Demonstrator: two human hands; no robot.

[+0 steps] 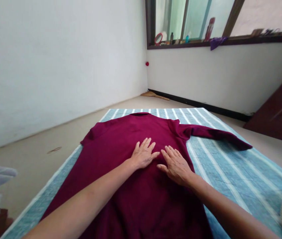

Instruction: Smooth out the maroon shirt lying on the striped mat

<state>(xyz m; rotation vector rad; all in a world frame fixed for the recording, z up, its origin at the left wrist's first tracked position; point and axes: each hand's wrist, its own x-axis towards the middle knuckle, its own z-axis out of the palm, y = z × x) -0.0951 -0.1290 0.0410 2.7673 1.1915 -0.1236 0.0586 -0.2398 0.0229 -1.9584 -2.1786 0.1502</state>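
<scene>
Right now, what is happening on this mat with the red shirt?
A person presses both hands flat on a maroon shirt spread out on a blue striped mat. The left hand and the right hand lie side by side, palms down, on the middle of the shirt. One sleeve stretches out over the mat on the right; the other seems folded in.

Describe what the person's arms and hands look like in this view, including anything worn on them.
Both forearms are bare: no sleeves, cuffs or gloves show anywhere along them in this view. The left hand and right hand are uncovered too, with no rings, watch, bracelets or bands visible on the fingers or wrists. Fingernails look short and unpainted. Above the forearms, the arms run out of the picture, so any sleeve higher up cannot be seen.
</scene>
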